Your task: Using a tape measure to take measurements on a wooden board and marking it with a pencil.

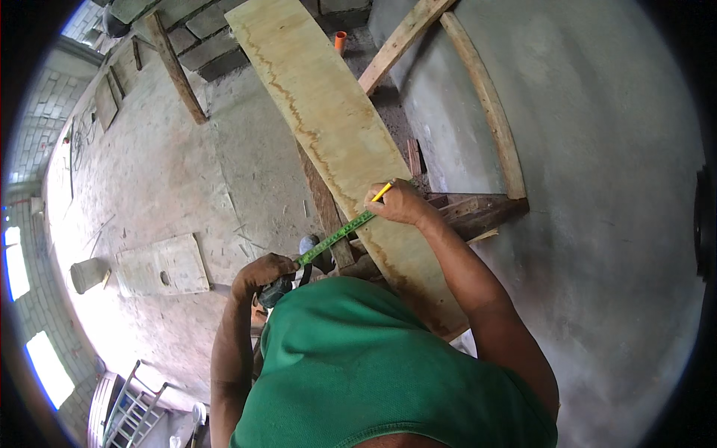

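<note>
A long plywood board (pixel 336 117) with a wavy brown stain along one side stretches away in front of me. Across it lies the green blade of a tape measure (pixel 341 234). My left hand (pixel 266 274) grips the dark tape case (pixel 274 292) beside the board's left edge. Over the board, my right hand (pixel 400 201) holds a yellow pencil (pixel 382 191) and rests at the far part of the blade. The blade's end is hidden under or behind that hand. Beneath the board, a rough timber (pixel 322 196) sticks out on the left.
A smooth plastered wall (pixel 588 196) rises close on my right, with a curved pole (pixel 490 101) against it. A timber brace (pixel 403 47) slants near the board's far part. On the left floor are a wooden panel (pixel 179 263), a bucket (pixel 84 275) and a ladder (pixel 134 411).
</note>
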Demonstrator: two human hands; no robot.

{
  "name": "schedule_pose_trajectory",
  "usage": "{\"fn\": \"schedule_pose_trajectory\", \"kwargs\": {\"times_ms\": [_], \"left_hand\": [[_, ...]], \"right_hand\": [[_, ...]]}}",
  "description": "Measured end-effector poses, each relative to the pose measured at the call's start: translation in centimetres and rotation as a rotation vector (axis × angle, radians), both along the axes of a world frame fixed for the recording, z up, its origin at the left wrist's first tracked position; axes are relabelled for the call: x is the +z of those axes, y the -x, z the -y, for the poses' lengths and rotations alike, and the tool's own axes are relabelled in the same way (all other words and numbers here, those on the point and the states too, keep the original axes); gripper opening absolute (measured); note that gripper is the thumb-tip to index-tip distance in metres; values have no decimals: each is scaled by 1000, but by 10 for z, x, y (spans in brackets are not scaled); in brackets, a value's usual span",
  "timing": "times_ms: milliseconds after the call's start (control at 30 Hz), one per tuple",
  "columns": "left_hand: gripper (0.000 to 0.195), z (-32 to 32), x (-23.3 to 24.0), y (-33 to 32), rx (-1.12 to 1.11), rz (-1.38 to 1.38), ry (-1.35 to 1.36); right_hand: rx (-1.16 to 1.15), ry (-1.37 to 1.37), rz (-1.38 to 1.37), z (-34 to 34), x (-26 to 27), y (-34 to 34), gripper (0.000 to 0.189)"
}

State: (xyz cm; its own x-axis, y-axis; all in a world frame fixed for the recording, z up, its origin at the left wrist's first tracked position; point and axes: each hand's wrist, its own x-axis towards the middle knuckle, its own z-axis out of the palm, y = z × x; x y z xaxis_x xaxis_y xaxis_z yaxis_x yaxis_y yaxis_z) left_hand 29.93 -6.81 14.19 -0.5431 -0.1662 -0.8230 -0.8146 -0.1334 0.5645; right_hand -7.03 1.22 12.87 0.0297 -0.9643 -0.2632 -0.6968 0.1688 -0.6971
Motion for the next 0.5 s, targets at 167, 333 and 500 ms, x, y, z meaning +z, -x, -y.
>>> {"fn": "schedule_pose_trajectory", "kwargs": {"times_ms": [167,333,500], "left_hand": [[38,-3,-10,-7,44,-52,-15],[37,-3,-10,-5,55,-73,-23],[40,0,-22,-9,-43,-120,12]], "right_hand": [[11,-8,-55,0,-3,-1,24],[16,23,-50,-1,-6,-1,23],[22,33,-49,-2,-1,-3,24]]}}
